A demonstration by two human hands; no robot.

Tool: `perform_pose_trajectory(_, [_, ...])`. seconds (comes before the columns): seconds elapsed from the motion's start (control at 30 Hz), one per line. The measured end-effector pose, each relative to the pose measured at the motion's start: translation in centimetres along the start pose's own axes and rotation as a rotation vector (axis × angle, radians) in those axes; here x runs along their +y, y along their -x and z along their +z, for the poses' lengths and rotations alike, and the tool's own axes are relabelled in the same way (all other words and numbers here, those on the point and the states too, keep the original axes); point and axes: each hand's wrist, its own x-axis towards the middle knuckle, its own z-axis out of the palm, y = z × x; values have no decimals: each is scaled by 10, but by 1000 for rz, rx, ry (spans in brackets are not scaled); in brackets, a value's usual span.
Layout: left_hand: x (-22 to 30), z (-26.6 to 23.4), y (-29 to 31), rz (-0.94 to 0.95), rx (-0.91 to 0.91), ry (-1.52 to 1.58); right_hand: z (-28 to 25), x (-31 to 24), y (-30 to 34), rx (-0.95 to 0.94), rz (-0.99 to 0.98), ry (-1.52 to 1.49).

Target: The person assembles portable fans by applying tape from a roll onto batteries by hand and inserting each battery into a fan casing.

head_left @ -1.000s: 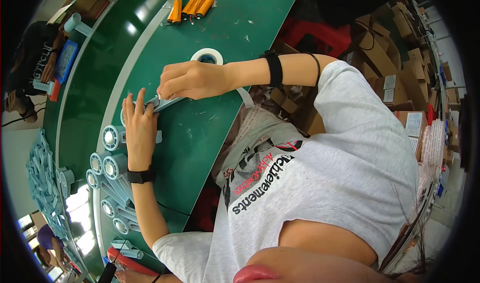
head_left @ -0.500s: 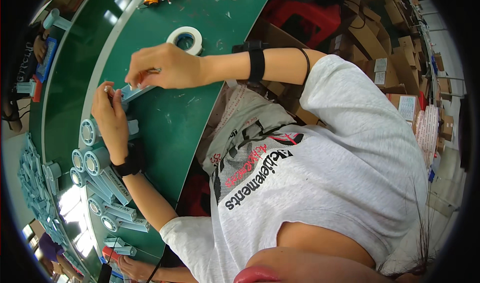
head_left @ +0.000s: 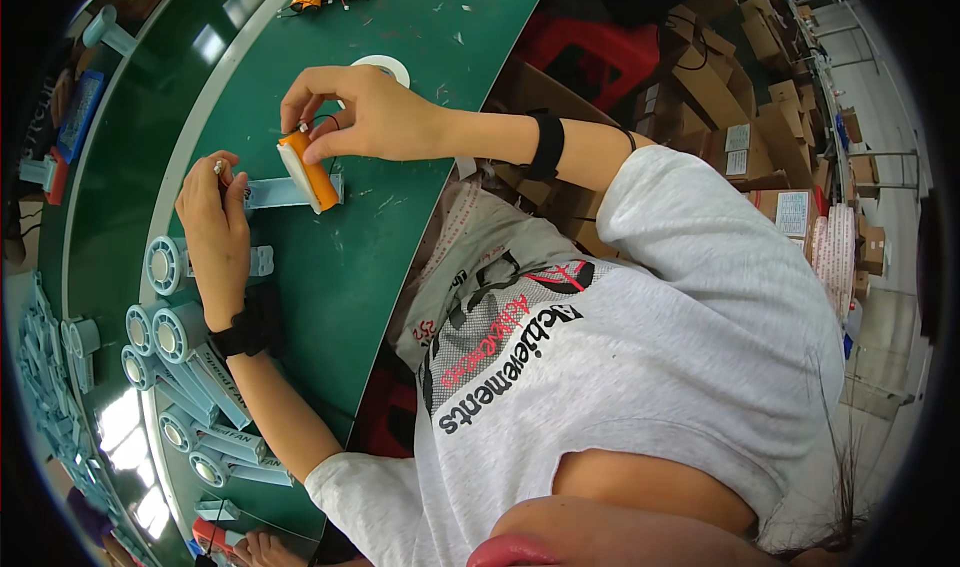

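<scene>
Battery [head_left: 319,182] in right hand's [head_left: 378,117] pinch, casing [head_left: 275,195] in left hand's [head_left: 217,232] grip, table edge [head_left: 430,222] apart.

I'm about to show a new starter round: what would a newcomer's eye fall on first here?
Probably the bright orange battery pack in the right hand, overlapping in view a light-blue casing on the green worktable, with the left hand at the casing's left end. Next, perhaps, the light-blue handheld fans clustered along the table's left side, and the red stool beyond its right edge, near the picture's top.
</scene>
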Motion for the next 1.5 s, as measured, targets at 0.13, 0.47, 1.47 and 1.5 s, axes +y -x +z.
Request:
perform_pose_trajectory(0.13, [5, -2, 0, 6, -9, -25, 6, 24, -9, -80, 225, -287])
perform_pose_trajectory(0.47, [1, 2, 0, 17, 15, -29, 9, -7, -7, -105, 154, -246])
perform_pose_trajectory(1.47, [1, 0, 3, 12, 13, -83, 41, 16, 20, 120, -334, 239])
perform_pose_trajectory(1.5, [1, 1, 3, 11, 10, -88, 42, 17, 22, 134, -312, 266])
